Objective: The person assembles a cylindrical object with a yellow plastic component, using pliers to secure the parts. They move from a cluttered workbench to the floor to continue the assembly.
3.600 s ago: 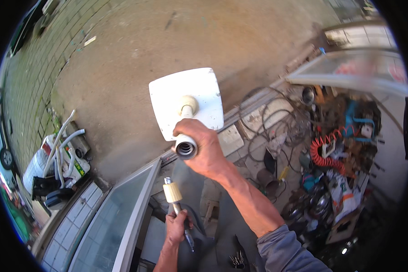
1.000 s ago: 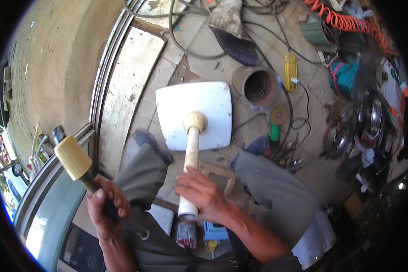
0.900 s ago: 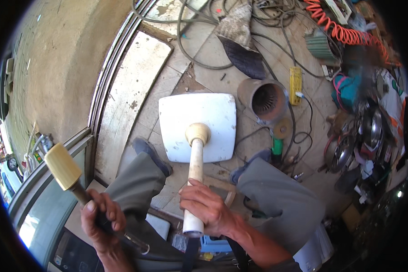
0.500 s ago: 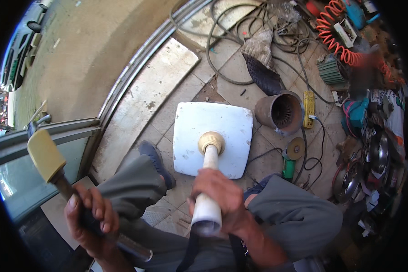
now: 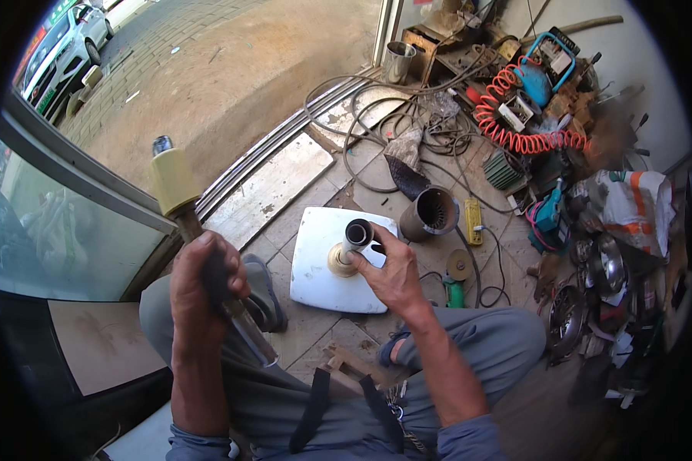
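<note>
Holds the hollow white post (image 5: 351, 246) near its open upper end in the right hand (image 5: 394, 269), with thumb and fingers parted only by the post's own width. Looks like a pinch rather than a full wrap, judging by the dark gap behind the forefinger. Probably grips that high for better control of lean, leaving the mouth uncovered.

Has, below this grip, the cream collar (image 5: 338, 265) around the post's foot and, spreading out around that, the white square base (image 5: 315, 286), apparently flat on the tiles (image 5: 313, 336), presumably for stability. Cannot tell how firmly joined.

Clasps the metal rod (image 5: 252, 334) in the left hand (image 5: 205, 276), with fingers closed right around its dark sleeve (image 5: 217, 283), likely for a surer hold there. Slants it with the cream fitting (image 5: 174, 180) above the grip and the bare end below, perhaps to stay clear of the post.

Has, beyond the right grip and to its right, the rusty cylinder (image 5: 421, 217) just beside the base, then the yellow power strip (image 5: 474, 223); nearer, the green grinder (image 5: 454, 293), perhaps laid there for easy reach.
</note>
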Demonstrator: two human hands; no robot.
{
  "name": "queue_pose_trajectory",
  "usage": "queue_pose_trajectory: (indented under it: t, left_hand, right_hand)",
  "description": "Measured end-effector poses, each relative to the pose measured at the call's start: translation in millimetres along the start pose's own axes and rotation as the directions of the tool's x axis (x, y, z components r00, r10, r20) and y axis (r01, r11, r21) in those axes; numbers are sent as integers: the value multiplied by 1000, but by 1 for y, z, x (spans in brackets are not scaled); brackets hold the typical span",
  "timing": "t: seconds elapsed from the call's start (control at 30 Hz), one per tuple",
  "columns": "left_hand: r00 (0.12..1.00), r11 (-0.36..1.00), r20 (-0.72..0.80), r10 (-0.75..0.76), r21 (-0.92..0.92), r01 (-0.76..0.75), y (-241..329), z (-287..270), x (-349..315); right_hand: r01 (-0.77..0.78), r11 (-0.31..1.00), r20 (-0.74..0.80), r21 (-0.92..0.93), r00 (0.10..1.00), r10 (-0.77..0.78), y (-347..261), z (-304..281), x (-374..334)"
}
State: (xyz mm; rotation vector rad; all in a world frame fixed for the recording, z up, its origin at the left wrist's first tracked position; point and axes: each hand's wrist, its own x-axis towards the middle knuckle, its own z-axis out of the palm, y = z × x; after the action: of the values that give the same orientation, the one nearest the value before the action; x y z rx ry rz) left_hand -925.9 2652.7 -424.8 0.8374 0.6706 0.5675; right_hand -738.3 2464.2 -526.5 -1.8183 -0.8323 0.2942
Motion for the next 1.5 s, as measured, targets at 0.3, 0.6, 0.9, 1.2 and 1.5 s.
queue_pose_trajectory:
  t: [0.3, 0.6, 0.9, 1.2, 1.5]
  left_hand:
    - [995, 988, 21, -95, -121, 97, -3, -8, -2]
    - [995, 987, -8, -98, -130, 96, -6, -6, 2]
    - [995, 995, 51, -85, -56, 88, -8, -5, 1]
    - [957, 971, 266, -119, -171, 169, -35, 5, 15]
    - [908, 943, 387, -160, -212, 257, -61, 30, 11]
  right_hand:
    - [-48, 989, 187, -140, 980, 74, -33, -39, 12]
    - [95, 979, 171, -180, 983, -64, -33, -24, 18]
    - [167, 967, 221, -191, 967, -123, -34, -31, 22]
    - [124, 936, 94, -331, 991, -98, -71, -31, 3]
    - [40, 998, 196, 43, 979, -47, -91, -24, -31]
